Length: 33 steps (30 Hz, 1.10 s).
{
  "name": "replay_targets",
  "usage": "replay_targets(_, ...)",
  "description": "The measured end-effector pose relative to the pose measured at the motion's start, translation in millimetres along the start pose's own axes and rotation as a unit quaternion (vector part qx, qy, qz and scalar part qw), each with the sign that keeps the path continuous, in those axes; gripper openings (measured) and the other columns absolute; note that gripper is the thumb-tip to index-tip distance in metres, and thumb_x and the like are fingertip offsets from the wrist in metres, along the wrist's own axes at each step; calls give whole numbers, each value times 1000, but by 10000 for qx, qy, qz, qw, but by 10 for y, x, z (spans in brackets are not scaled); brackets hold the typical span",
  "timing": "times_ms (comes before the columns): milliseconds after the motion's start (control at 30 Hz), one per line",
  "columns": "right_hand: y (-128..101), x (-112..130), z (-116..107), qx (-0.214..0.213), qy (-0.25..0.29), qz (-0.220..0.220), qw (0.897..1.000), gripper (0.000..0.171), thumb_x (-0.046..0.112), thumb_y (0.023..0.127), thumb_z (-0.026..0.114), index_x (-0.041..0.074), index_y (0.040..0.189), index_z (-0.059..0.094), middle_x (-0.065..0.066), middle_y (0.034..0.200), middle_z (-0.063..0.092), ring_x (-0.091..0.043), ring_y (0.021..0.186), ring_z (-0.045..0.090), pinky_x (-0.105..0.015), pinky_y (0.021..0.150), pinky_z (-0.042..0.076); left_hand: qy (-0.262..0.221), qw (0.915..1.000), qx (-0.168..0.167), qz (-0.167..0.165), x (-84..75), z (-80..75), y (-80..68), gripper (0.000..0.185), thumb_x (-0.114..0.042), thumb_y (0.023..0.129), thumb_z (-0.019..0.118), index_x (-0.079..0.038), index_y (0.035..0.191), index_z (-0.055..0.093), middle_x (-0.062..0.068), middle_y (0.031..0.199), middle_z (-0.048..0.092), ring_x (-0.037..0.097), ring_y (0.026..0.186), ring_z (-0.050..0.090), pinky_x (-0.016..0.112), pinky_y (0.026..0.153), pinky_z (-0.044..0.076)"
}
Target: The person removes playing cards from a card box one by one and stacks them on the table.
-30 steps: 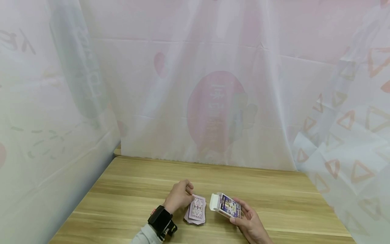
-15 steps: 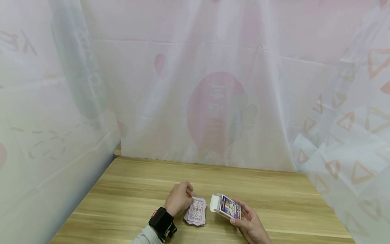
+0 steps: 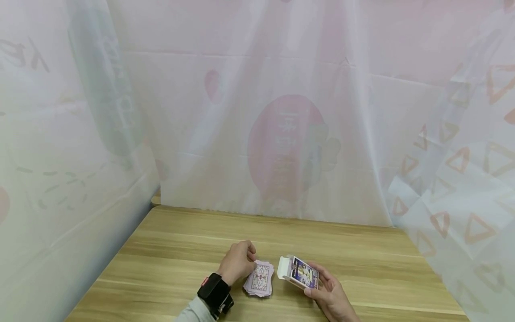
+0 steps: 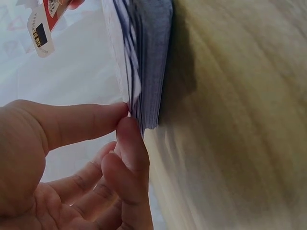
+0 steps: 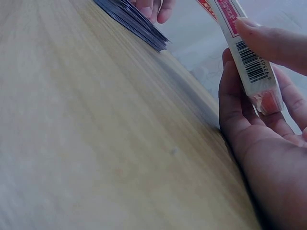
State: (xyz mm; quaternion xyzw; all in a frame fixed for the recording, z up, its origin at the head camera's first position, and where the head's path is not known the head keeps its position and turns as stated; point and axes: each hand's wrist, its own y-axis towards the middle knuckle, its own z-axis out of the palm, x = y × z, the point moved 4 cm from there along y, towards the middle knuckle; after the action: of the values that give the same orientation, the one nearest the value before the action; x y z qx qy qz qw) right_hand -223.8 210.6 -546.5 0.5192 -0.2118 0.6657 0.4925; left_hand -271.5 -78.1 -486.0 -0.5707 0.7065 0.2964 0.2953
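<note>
At the far left of the scene a pale, see-through sheet point(image 3: 72, 147) hangs down beside the wooden surface point(image 3: 169, 250), and more of the same sheet runs across the back.

The left hand point(image 3: 238, 261) sits near the middle of the surface, a black wrist strap point(image 3: 214, 295) just behind it. Its fingers are curled down onto the near-left corner of a stack of cards point(image 3: 259, 278) that lies face down, the purple patterned backs upward. The left wrist view shows this closely: thumb and fingertips point(image 4: 125, 132) pinch the edge of the stack point(image 4: 148, 62) at its corner, and the cards are slightly fanned rather than squared. Whether the top few cards are lifted off the rest is hard to tell from that angle. The stack rests on the wood.

Just to the right of the cards, apart from them, is the card box point(image 3: 299, 271), held off the surface and tilted, with its white flap open and pointing toward the stack. The right hand point(image 3: 331, 293) grasps it from below and the right side, fingers wrapped along the box's far edge and thumb on the near one. In the right wrist view the box point(image 5: 249, 57) shows a barcode on its narrow side, with a fingertip pressed on top and the palm point(image 5: 268, 158) open beneath it.

Further right, the sheet bears faint orange triangles point(image 3: 474, 228).
</note>
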Motion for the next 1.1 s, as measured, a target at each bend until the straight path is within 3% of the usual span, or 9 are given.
replay_targets(467,8,3,16,-11,87,-29,10000,70,-22,90,59,14,150,55,1,142,56,-14,124,64,-27,106,55,95,9999,-10,95,-149,33,0,23,-13,91,80,-4,110,70,-1,93,71,13,81,64,34,69,54)
replay_targets(600,2,2,11,4,85,-16,10000,70,-22,90,59,16,149,56,1,142,57,-14,124,64,-27,105,55,-222,9983,136,512,-290,82,-33,18,-14,92,77,-6,107,71,-1,95,71,9,76,63,30,69,53)
replay_targets(800,0,5,6,7,-13,50,10000,69,-20,91,61,15,150,55,2,142,57,-13,124,63,-26,104,56,-856,9885,462,1155,-468,226,-66,5,-16,98,75,-13,102,74,-3,95,72,8,78,64,23,69,54)
replay_targets(1100,3,5,22,108,-21,75,9999,70,-21,90,61,11,152,53,2,143,57,-14,125,63,-27,105,55,-1162,9842,1003,886,-474,349,-136,12,-16,91,83,-13,96,73,-5,87,71,7,72,63,23,64,53)
